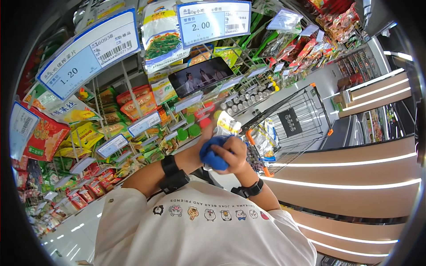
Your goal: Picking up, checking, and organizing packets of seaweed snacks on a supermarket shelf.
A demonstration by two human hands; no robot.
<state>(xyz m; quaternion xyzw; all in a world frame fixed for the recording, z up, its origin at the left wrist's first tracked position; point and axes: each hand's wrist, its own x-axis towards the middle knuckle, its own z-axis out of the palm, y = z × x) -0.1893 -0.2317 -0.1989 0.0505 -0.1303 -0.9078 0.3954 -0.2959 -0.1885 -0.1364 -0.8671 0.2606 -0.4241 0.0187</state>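
My right hand [234,154] is closed around a bunched blue cloth [213,154] in front of my chest. The cloth lies against a white and yellow snack packet [228,123], whose upper part shows above it. My left hand [207,134], partly hidden behind the cloth, grips the packet; its fingers are hard to make out. Beyond the hands, a smartphone [201,77] playing a video leans among hanging food packets on the shelf rack. Both wrists wear black straps, the left one with a black box-shaped device.
Racks of hanging packets, such as a red one [46,134], with price tags [88,53] fill the left and top. Jars with green lids [188,128] and rows of cans [244,99] stand lower. A wire shopping cart [299,116] with packets inside is at right.
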